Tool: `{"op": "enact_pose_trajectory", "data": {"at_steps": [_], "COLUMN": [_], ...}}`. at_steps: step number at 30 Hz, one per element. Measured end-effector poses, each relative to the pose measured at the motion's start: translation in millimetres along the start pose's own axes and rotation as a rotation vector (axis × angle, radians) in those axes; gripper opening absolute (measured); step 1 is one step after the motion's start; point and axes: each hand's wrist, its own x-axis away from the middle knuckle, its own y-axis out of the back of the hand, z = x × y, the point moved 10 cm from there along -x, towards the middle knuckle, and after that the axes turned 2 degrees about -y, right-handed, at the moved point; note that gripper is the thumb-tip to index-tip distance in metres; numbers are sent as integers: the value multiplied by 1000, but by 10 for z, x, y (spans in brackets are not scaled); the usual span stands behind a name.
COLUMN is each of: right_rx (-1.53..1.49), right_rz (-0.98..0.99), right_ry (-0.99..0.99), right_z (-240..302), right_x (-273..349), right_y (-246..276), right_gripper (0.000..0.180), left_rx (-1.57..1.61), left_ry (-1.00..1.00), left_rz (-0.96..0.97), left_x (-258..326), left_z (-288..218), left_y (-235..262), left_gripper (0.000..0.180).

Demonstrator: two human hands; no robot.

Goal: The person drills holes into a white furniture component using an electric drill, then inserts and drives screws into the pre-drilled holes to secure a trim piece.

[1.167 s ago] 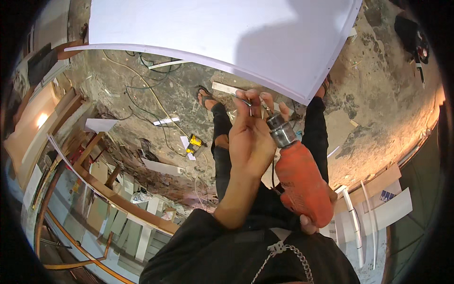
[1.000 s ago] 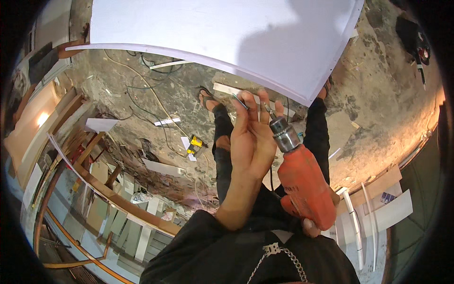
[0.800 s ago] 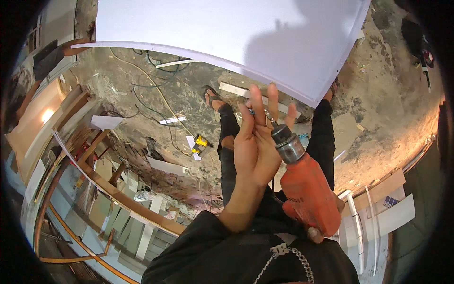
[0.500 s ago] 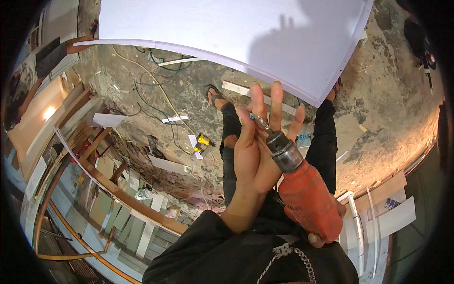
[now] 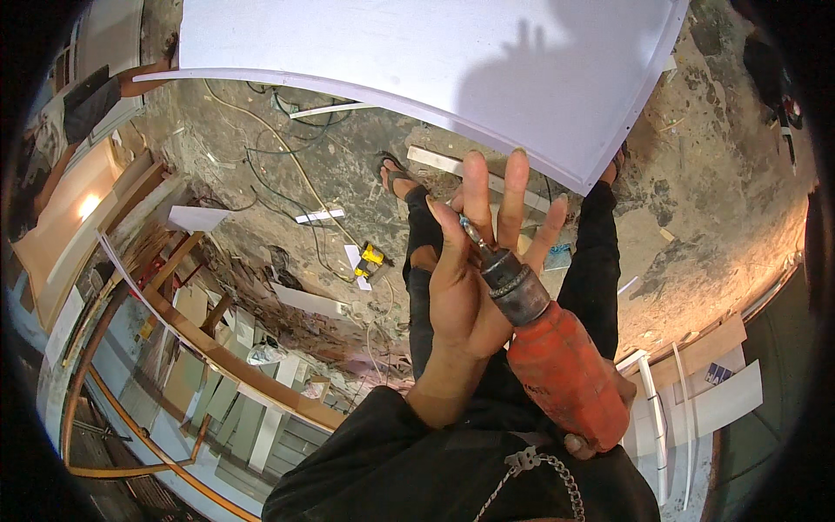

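My right hand (image 5: 623, 388) is wrapped round the body of an orange-red power drill (image 5: 565, 370), only some of its fingers showing at the side and base. The drill points away from me and to the left, its dark metal chuck (image 5: 515, 287) holding a thin bit (image 5: 474, 233). Behind the chuck and bit, my left hand (image 5: 465, 291) is open, palm up, fingers stretched and spread. Its thumb reaches close to the bit tip; whether it touches I cannot tell. Beyond lies a large white panel (image 5: 365, 39) with a raised edge, a shadow falling on it.
A yellow power tool (image 5: 369, 259) lies on the stained floor (image 5: 661, 252) among cords and white strips (image 5: 320, 216). Another person's arm (image 5: 143, 78) reaches the panel's left end. Boards and an orange pipe frame (image 5: 83, 374) fill the lower left; white sheets (image 5: 722, 404) lean at right.
The drill's front end has shifted slightly left and nearer to me. My left hand's fingers have spread a little and moved slightly right, with the thumb further left.
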Motion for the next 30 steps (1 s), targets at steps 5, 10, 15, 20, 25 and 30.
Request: {"op": "enact_pose_trajectory", "data": {"at_steps": [5,10,15,20,25,30], "right_rx": [-398,-588,-528,-510,-493,-508], "right_rz": [127,194,188,199,209,215], "right_ry": [222,200,187,174,182,188], "right_z": [271,273,371,270,330,321], "right_x": [46,-16,-82,-33,-90,-118], "right_y": [-24,-131,-117,-118,-80,-77], "right_gripper": [52,54,57,59,62,64], "left_rx": [-191,-257,-593,-962,-1004,-941], "left_ry": [-42,-32,-38,55,126,171], "left_rz": [-7,56,73,111,18,16], "left_x": [-14,-65,-123,-176,-202,-162], "left_z": [59,-28,-113,-44,86,188], "left_y": [59,83,97,28,181,255], "left_gripper": [34,31,36,39,43,58]}}
